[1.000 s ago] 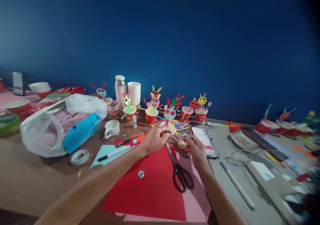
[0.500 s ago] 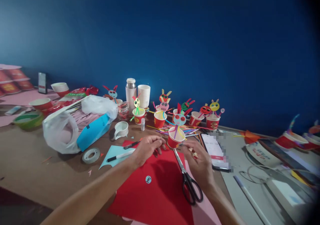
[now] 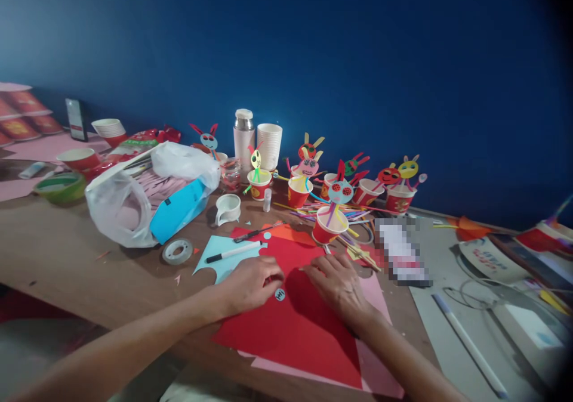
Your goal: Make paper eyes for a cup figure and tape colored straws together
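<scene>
My left hand [image 3: 250, 284] is low over the red paper [image 3: 308, 330], fingers loosely curled with a gap between thumb and forefinger. Just beside its fingertips lies a small pale blue paper circle [image 3: 280, 295] marked "Hi". My right hand [image 3: 335, 283] rests on the red sheet, palm down, its fingers stretched out. Beyond it a scissors tip [image 3: 327, 250] shows; the remaining part is hidden under hand and wrist. A red paper cup [image 3: 330, 229] holding a blue-faced, red-eared paper figure [image 3: 341, 192] stands just behind that hand. To the left lies a marker [image 3: 233, 251] on light blue paper [image 3: 206, 268].
Several figure cups [image 3: 299, 193] stand along the blue wall [image 3: 286, 62]. At left are a plastic bag [image 3: 119, 211] of paper and a tape roll [image 3: 177, 251]. Coloured sticks [image 3: 358, 211] lie behind the near cup. A phone [image 3: 403, 253] lies at right.
Both hands have come down and nearer to me onto the red paper. The right hand has flattened and now covers most of the scissors. The view has shifted slightly.
</scene>
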